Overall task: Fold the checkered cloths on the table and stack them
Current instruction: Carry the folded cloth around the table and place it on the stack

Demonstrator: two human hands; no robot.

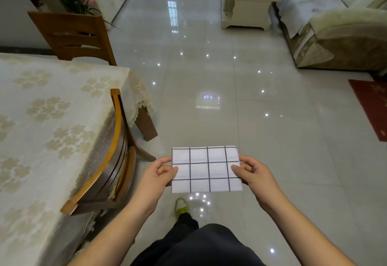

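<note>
From the head camera, a folded checkered cloth (206, 169) is up in the air over the shiny floor (272, 140), right of the table (52, 108). The left hand (161, 173) pinches its left edge. The right hand (253, 171) pinches its right edge.

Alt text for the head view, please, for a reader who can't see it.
A person's left hand and right hand pinch the side edges of a folded checkered cloth, held flat in the air above a glossy tiled floor. A table with a patterned tablecloth and tucked-in wooden chair stands to the left.
</note>
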